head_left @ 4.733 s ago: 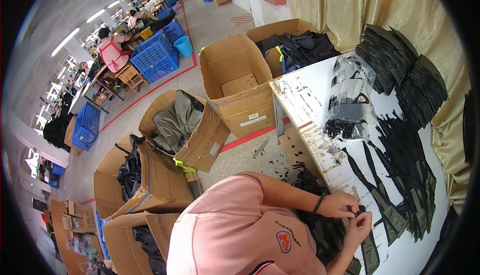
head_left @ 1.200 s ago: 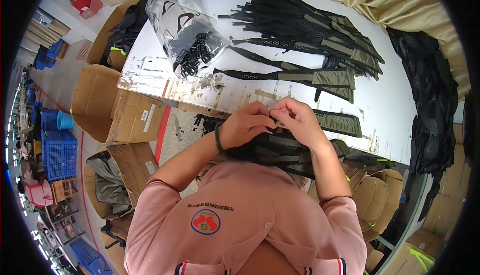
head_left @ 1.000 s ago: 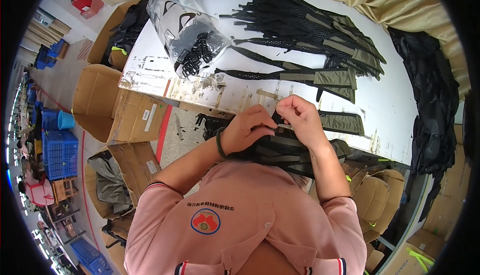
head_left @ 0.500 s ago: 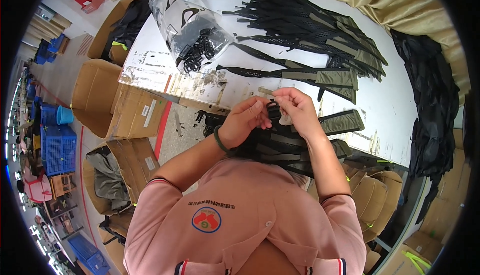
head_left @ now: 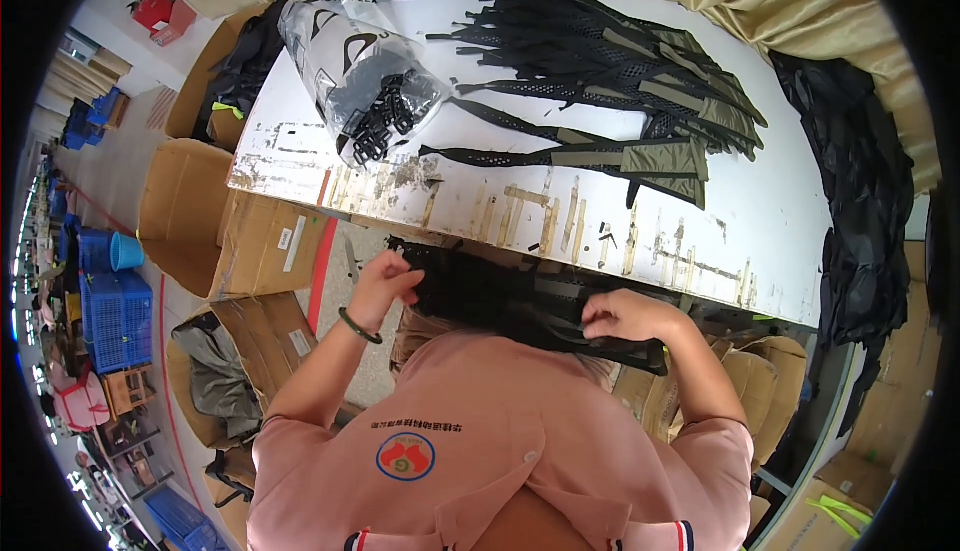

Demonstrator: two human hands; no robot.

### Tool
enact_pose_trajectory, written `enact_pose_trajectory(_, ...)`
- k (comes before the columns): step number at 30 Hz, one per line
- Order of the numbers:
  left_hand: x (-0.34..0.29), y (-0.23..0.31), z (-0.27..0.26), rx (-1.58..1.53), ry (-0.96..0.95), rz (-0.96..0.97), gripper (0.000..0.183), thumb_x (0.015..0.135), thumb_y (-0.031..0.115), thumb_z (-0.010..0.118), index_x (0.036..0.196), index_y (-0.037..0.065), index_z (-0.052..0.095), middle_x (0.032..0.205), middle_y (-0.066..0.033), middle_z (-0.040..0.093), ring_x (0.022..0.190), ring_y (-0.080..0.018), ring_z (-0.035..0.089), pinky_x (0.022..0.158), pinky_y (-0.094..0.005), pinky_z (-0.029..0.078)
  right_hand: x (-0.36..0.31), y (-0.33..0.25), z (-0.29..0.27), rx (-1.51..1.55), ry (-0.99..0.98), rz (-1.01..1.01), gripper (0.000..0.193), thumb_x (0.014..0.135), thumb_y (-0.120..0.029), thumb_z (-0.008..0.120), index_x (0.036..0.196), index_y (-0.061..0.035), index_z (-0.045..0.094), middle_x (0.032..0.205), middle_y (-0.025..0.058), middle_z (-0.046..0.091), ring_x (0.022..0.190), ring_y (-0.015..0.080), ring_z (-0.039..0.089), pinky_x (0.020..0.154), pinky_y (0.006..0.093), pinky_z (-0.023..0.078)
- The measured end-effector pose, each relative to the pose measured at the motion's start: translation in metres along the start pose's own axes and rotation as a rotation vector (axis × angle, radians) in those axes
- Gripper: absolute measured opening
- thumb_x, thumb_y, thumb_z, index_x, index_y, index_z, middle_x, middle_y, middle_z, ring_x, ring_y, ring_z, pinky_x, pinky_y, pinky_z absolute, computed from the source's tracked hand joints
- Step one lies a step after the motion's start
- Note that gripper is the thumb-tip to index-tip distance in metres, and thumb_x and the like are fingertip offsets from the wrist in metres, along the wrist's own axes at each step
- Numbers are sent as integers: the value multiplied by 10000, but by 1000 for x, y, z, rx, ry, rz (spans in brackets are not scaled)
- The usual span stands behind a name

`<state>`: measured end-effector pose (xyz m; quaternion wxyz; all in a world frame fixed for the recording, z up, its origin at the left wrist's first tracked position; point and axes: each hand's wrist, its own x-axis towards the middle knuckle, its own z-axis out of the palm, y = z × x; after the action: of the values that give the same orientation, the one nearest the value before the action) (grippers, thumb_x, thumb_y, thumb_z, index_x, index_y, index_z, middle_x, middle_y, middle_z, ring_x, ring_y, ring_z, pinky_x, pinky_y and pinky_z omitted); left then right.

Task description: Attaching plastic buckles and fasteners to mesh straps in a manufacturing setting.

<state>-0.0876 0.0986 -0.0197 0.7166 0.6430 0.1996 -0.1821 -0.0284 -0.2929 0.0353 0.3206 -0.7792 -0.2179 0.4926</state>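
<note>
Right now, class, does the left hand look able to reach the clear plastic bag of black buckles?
Probably yes: the bag lies near the front edge of the white table, and nothing visible stands between it and the left hand.

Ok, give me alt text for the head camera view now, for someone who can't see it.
A pink-shirted person has the right hand on dark fabric and the left hand at its left end. Beyond, a white table bears a clear bag of black buckles and piled black-and-olive straps.
</note>
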Motion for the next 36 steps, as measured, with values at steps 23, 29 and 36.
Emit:
enact_pose_trajectory(23,119,83,64,895,-336,636,133,820,142,618,909,46,644,737,-94,623,679,-192,605,646,-328,480,39,-38,-86,-584,840,-93,281,785,-339,656,936,-112,586,795,143,642,775,348,615,673,428,484)
enact_pose_trajectory(29,111,75,37,546,-399,252,144,833,112,598,850,-23,645,708,-63,642,529,-121,589,499,-240,465,20,0,-85,-485,651,208,295,736,-275,710,906,-64,593,814,153,632,795,344,603,692,409,467)
enact_pose_trajectory(36,96,72,51,536,-365,217,139,861,124,588,870,-1,649,733,-42,649,554,-84,589,500,-217,469,93,-72,-39,-254,761,-462,430,761,-147,682,1151,-28,542,1092,192,594,1022,351,551,882,397,443)
